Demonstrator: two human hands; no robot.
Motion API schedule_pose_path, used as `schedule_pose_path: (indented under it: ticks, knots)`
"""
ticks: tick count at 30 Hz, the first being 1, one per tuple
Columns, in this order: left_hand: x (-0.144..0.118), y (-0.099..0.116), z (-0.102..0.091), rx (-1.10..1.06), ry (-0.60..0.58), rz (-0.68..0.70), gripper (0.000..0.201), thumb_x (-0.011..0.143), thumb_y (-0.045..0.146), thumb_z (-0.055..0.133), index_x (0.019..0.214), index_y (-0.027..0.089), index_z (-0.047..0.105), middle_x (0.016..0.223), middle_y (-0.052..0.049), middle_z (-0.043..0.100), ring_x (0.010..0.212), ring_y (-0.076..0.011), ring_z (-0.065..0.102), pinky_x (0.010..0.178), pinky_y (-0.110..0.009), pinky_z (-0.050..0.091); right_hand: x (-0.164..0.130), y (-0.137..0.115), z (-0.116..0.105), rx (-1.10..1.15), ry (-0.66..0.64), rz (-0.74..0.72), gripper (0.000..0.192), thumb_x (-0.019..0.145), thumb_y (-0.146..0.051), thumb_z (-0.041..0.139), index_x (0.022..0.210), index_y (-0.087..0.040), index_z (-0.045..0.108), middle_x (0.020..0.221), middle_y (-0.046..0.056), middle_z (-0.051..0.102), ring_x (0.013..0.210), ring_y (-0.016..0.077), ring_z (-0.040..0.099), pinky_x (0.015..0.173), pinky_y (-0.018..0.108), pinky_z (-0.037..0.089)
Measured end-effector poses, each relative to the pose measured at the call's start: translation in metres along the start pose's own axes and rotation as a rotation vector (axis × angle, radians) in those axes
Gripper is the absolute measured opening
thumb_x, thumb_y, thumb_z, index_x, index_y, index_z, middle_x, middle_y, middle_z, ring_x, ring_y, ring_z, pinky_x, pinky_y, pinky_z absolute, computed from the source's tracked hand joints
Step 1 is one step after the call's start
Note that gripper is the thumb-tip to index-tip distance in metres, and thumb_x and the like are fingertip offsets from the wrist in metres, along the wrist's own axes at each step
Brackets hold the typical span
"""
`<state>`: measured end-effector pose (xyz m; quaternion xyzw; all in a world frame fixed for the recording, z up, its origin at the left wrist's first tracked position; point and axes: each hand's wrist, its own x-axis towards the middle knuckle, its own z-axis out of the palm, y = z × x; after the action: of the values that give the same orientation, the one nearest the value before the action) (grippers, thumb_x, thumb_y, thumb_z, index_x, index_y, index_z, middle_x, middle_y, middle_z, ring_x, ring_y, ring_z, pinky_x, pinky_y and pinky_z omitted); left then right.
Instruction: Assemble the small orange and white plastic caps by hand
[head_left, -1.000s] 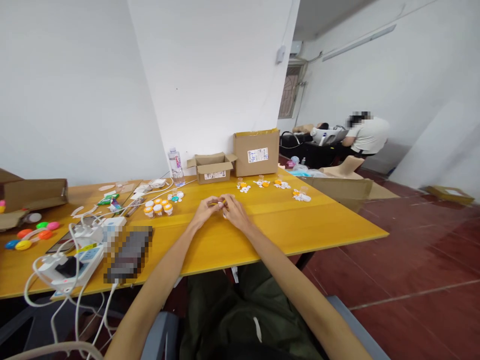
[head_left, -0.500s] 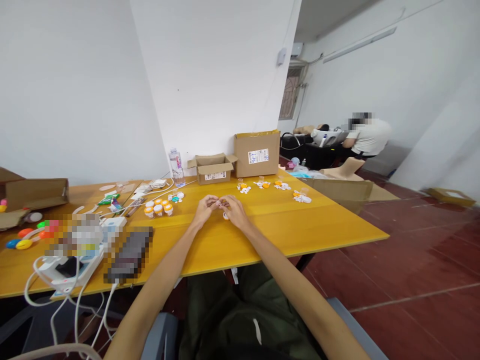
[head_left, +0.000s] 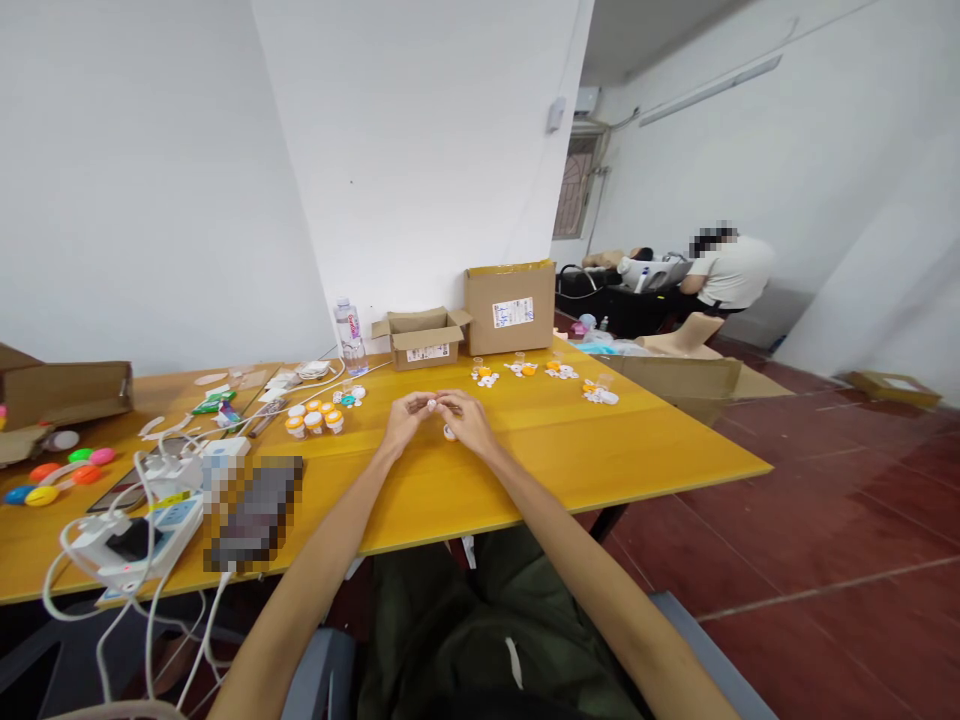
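Note:
Above the middle of the yellow wooden table [head_left: 525,470], my left hand [head_left: 406,420] and my right hand [head_left: 465,420] meet fingertip to fingertip. Between them they pinch a small white piece [head_left: 431,404], too small to name its kind. A small white and orange part [head_left: 450,433] lies on the table just under my right hand, partly covered by it. To the left of my hands stands a group of small white jars with orange lids [head_left: 313,420]. Behind that group lie a teal piece and white pieces [head_left: 349,398].
Small clusters of white and orange parts [head_left: 485,376] line the back right of the table. Behind them stand a tall carton [head_left: 510,335], an open box [head_left: 426,352] and a bottle [head_left: 350,335]. A power strip [head_left: 169,525] with cables and a blurred dark device [head_left: 259,510] lie left. A person [head_left: 739,270] sits far right.
My fingers have shifted slightly around the small white piece, which shows more clearly now. The whole view has moved a little; the things on the table stay in place.

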<state>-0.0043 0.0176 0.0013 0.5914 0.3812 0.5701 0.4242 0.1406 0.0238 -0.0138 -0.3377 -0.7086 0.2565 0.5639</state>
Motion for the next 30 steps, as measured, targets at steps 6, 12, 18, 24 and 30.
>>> schedule_pose_path:
  ticks: [6,12,18,24,30]
  knots:
    - [-0.0012,-0.0005,0.0041,0.138,-0.024,0.13,0.03,0.064,0.039,0.079,0.084,0.02,0.069,0.091,-0.007,0.074,0.087,-0.0216,0.069,0.086,-0.036,0.052,0.0031,0.0014,-0.0002,0.057,0.045,0.107,0.014,0.075,-0.034,0.069,0.07,-0.021,0.071,0.088,0.007,0.07,0.087,0.022,0.068,0.08,0.037,0.056]
    - [-0.0064,0.0,0.0066,0.325,-0.056,0.277,0.015,0.075,0.032,0.07,0.087,0.023,0.073,0.094,-0.006,0.074,0.086,-0.021,0.066,0.083,-0.034,0.052,0.0056,0.0006,-0.0006,0.115,0.06,0.164,0.015,0.071,-0.03,0.067,0.06,-0.02,0.066,0.078,0.005,0.07,0.075,0.0198,0.068,0.076,0.036,0.057]
    - [-0.0046,-0.0038,0.0058,0.432,-0.054,0.369,0.016,0.082,0.025,0.061,0.093,0.023,0.072,0.092,-0.005,0.075,0.08,-0.0177,0.066,0.077,-0.031,0.053,0.0063,-0.0002,-0.0001,0.155,0.081,0.167,0.007,0.069,-0.021,0.063,0.063,-0.02,0.066,0.079,0.004,0.072,0.075,0.0187,0.069,0.076,0.033,0.057]
    - [-0.0022,-0.0064,0.0032,0.462,-0.032,0.404,0.016,0.082,0.021,0.06,0.09,0.022,0.073,0.093,-0.004,0.076,0.082,-0.0179,0.068,0.076,-0.03,0.055,0.0071,0.0034,-0.001,0.201,0.095,0.235,0.003,0.067,-0.019,0.063,0.069,-0.019,0.065,0.084,0.004,0.074,0.075,0.0183,0.07,0.075,0.032,0.057]
    - [0.0008,-0.0097,-0.0007,0.384,-0.019,0.318,0.017,0.077,0.015,0.061,0.087,0.021,0.073,0.089,-0.004,0.076,0.083,-0.0199,0.07,0.079,-0.032,0.055,0.0074,0.0095,-0.0025,0.182,0.039,0.242,0.013,0.067,-0.018,0.059,0.077,-0.02,0.067,0.08,0.002,0.073,0.072,0.0181,0.07,0.069,0.03,0.056]
